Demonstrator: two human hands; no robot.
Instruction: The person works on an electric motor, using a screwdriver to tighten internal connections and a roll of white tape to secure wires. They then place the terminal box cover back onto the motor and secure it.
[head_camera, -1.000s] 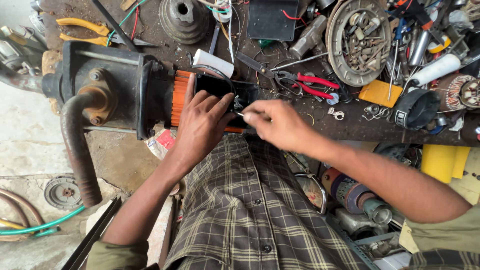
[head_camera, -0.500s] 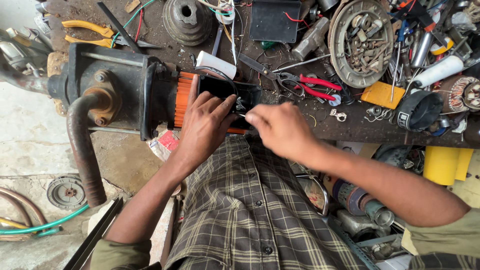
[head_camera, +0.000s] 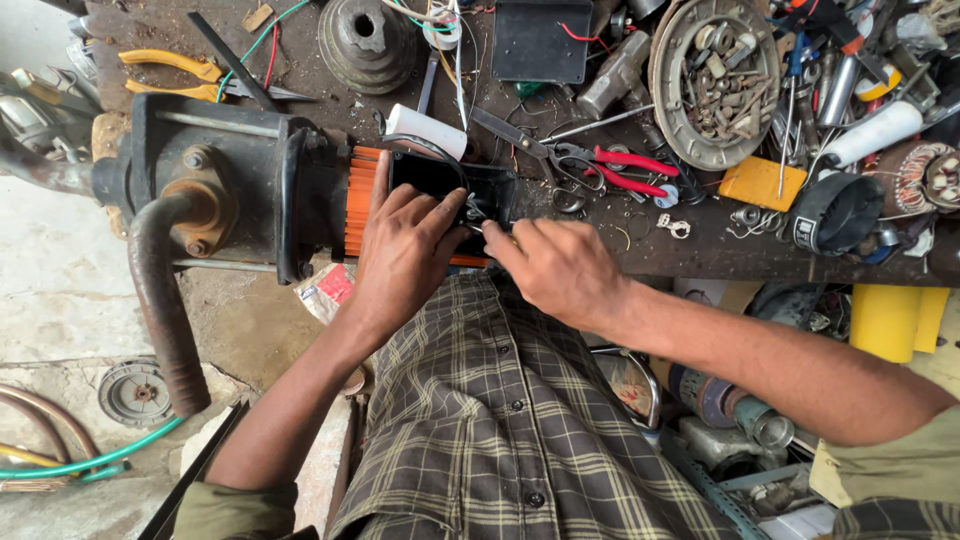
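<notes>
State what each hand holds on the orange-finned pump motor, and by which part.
Left hand presses flat on the black plastic terminal box. Right hand pinches something thin at the box's edge; what it is cannot be told.

The pump (head_camera: 215, 190) is dark cast metal, matt and grimy, its curved pipe (head_camera: 160, 300) rough with brown rust. The terminal box (head_camera: 450, 180) looks like black plastic — smooth, faintly glossy. The table (head_camera: 680, 255) is dull, stained and gritty — the pliers' handles (head_camera: 625, 170) are shiny red plastic.
</notes>
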